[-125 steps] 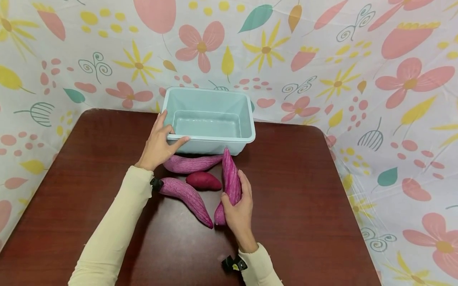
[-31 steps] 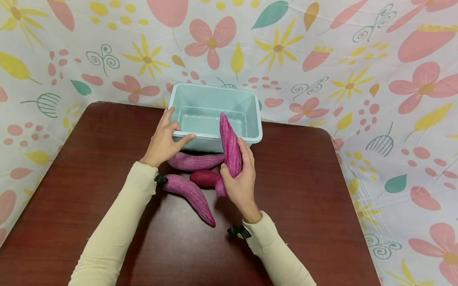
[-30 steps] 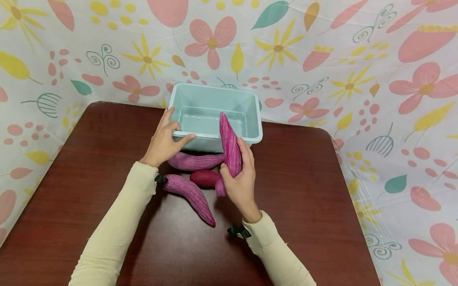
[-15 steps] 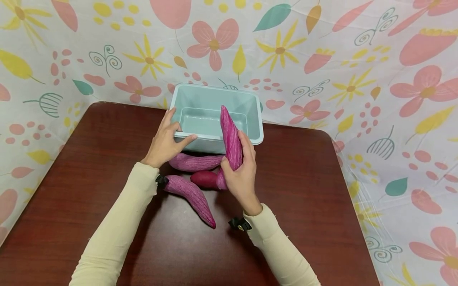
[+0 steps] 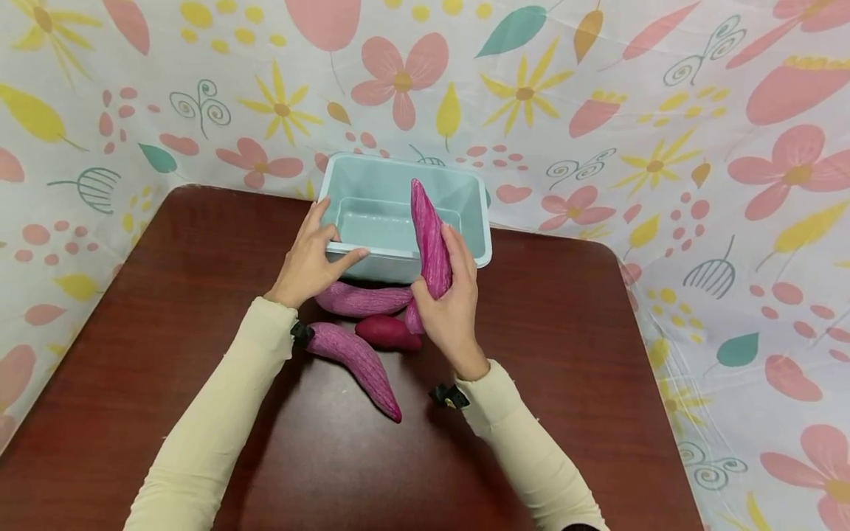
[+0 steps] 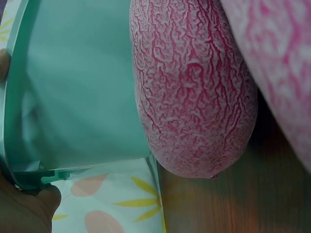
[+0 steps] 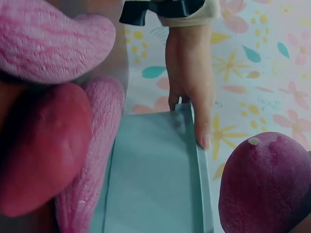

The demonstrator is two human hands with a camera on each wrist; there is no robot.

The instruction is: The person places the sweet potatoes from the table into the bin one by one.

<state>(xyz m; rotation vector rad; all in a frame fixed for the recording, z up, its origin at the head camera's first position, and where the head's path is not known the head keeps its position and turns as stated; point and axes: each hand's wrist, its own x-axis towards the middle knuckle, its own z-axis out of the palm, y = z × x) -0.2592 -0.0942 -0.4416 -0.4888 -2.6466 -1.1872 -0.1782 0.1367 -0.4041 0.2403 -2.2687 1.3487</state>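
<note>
My right hand (image 5: 451,313) grips a long, streaked purple sweet potato (image 5: 433,254), thumb on one side and fingers on the other. Its pointed tip overlaps the light blue plastic bin (image 5: 398,254) in the head view, and its blunt end (image 7: 265,184) shows in the right wrist view. At the bin's near left corner, my left hand (image 5: 302,262) holds the rim, thumb along the front edge. Below the bin lie two more long purple sweet potatoes, one (image 5: 365,301) along its front wall and one (image 5: 355,361) nearer. Between them sits a smaller, smooth dark red sweet potato (image 5: 388,333).
The bin stands at the back of a dark brown wooden table (image 5: 564,413), close to a white cloth (image 5: 524,147) printed with flowers and leaves. Small black devices are strapped at both wrists, the left one (image 5: 301,334) overlapping the nearer sweet potato.
My right hand has raised the sweet potato from beside the others and carried it forward, its tip now over the bin's opening. The left hand keeps its hold on the bin's corner.
</note>
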